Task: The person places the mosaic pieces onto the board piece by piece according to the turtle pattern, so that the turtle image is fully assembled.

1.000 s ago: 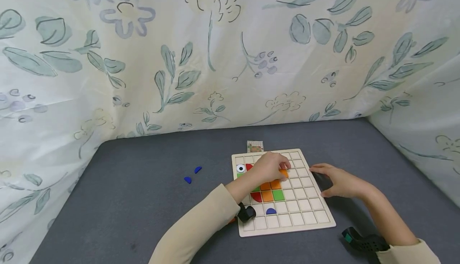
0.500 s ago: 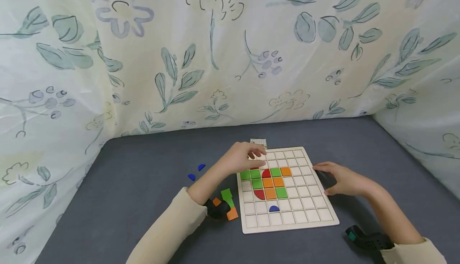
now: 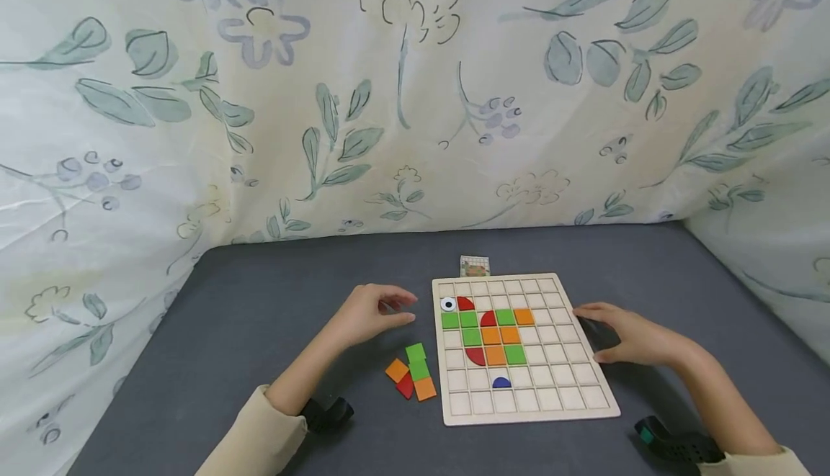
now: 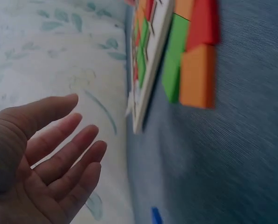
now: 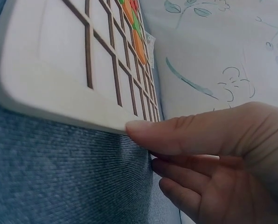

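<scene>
My left hand point(image 3: 371, 315) hovers left of the wooden grid board point(image 3: 565, 402), fingers loosely bent and nothing in them. In the left wrist view its thumb and fingers stand apart in the air, with a blue piece point(image 4: 156, 215) at the bottom edge. My right hand point(image 3: 632, 333) rests at the board's right edge, thumb tip point(image 5: 140, 128) touching the rim and the other fingers relaxed beside it. Green, orange and red tiles sit in the grid, among them an orange square point(image 3: 524, 317), a white eye tile point(image 3: 448, 304) and a blue half-round tile point(image 3: 501, 382).
Loose tiles lie left of the board: a green square point(image 3: 416, 353), an orange square point(image 3: 425, 389), a red quarter-round point(image 3: 405, 386) and others. A small picture card point(image 3: 475, 266) touches the board's far edge. A floral curtain point(image 3: 415, 101) hangs behind the dark grey table point(image 3: 292, 274).
My left hand has drawn back leftward from over the board to the tabletop beside it, uncovering the tiles, the picture card and the loose pile. My right hand stays at the board's right edge.
</scene>
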{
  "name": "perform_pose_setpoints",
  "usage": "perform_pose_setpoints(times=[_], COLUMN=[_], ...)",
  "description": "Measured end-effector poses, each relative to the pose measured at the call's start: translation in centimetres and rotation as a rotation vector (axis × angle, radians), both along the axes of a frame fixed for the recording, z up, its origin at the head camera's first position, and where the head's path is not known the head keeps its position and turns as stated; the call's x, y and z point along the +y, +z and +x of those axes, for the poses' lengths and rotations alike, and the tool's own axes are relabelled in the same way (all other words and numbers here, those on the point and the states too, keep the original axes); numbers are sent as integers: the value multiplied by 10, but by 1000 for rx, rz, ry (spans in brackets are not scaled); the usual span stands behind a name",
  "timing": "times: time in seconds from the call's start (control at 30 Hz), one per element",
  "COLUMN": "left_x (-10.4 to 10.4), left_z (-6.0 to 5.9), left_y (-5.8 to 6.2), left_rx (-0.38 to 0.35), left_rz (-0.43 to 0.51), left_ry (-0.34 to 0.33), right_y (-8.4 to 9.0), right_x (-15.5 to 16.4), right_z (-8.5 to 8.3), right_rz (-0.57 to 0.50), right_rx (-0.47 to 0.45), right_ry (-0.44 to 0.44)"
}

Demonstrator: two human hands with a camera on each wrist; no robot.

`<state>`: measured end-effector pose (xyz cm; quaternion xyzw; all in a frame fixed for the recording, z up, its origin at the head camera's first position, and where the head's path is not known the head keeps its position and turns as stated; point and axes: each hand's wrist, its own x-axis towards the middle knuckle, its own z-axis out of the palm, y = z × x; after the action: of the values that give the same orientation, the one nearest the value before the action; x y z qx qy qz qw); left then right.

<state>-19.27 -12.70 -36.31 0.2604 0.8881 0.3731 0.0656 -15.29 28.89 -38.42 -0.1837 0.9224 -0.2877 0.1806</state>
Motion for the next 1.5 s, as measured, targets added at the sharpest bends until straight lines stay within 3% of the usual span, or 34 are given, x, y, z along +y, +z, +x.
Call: perform_pose_setpoints(times=[0.27,0.4,0.97,1.5], left_x=[-16,-17,4,14], left_z=[8,10,38,55], left_y=[-12,-14,-32,-38], left_rx=[-18,-25,-92,19], left_rz=[21,19,-1,-90], left_ry=[77,73,-109,-173], right_y=[-1,-1,3,-3], right_x=[0,0,-2,3], right_z=[1,1,-1,2], right_rz=[-9,-17,-16,-32], right_rx=[-16,-33,-52,-43], right_ry=[-5,-17,-22,-4])
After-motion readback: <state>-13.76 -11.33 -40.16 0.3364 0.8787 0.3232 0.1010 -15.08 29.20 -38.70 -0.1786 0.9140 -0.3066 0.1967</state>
